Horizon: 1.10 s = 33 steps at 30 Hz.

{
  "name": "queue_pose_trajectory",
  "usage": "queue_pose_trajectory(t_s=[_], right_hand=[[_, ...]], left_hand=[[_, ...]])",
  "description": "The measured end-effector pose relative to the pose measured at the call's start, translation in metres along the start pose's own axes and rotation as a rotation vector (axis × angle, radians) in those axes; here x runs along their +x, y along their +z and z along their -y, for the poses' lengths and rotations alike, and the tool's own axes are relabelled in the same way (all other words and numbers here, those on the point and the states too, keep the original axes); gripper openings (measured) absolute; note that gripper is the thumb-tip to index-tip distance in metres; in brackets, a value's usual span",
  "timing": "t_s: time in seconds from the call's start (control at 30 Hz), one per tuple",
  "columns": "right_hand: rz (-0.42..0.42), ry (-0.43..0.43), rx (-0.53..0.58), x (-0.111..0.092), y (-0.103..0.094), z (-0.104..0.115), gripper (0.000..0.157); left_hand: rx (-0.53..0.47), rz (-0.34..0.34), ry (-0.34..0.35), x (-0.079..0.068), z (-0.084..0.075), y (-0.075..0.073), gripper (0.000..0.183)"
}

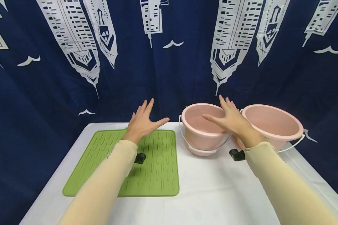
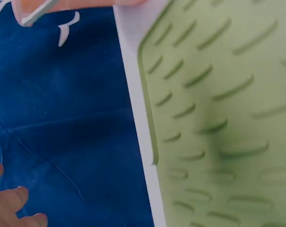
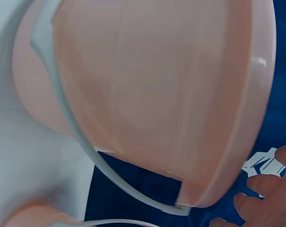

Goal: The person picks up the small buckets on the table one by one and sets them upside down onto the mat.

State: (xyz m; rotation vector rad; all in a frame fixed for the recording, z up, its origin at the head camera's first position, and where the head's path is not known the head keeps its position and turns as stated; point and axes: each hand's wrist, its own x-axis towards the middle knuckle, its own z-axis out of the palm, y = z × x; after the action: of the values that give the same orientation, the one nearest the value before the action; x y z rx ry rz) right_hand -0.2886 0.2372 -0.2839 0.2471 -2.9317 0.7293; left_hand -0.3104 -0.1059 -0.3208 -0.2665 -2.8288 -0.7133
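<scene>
Two pink buckets [image 1: 201, 140] stand beside a green drying mat [image 1: 157, 175]. The empty right hand [image 1: 235, 122], spread wide, partly hides both; the left hand [image 1: 142, 125] hovers likewise.

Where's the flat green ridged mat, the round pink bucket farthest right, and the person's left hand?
Flat green ridged mat [image 1: 156, 170]: head view, on its ridged top.
Round pink bucket farthest right [image 1: 271, 121]: head view, inside wall.
Left hand [image 1: 141, 124]: head view, back of the hand.
</scene>
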Motion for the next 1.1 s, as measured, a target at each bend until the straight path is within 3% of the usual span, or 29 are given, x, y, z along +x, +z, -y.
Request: queue_pose_trajectory(t_s=[0.2, 0.33, 0.6, 0.8, 0.97, 1.1], right_hand=[[-0.016, 0.023, 0.102, -0.009, 0.012, -0.011, 0.121], [-0.047, 0.049, 0.202, -0.016, 0.018, -0.017, 0.123], [-0.208, 0.070, 0.325, -0.026, 0.037, -0.017, 0.129], [-0.324, 0.129, 0.485, -0.035, 0.052, -0.016, 0.127], [-0.334, 0.135, 0.519, -0.042, 0.063, -0.015, 0.132], [-0.324, 0.129, 0.540, -0.045, 0.068, -0.019, 0.138]], left_hand=[[-0.233, -0.004, -0.057, -0.011, -0.001, 0.006, 0.117], [-0.354, -0.039, -0.060, -0.017, -0.005, 0.010, 0.117], [-0.543, -0.047, -0.072, -0.027, -0.014, 0.023, 0.113], [-0.715, -0.081, -0.099, -0.037, -0.013, 0.040, 0.109], [-0.828, -0.098, -0.087, -0.048, -0.016, 0.052, 0.105], [-0.920, -0.089, -0.069, -0.058, -0.022, 0.053, 0.101]])
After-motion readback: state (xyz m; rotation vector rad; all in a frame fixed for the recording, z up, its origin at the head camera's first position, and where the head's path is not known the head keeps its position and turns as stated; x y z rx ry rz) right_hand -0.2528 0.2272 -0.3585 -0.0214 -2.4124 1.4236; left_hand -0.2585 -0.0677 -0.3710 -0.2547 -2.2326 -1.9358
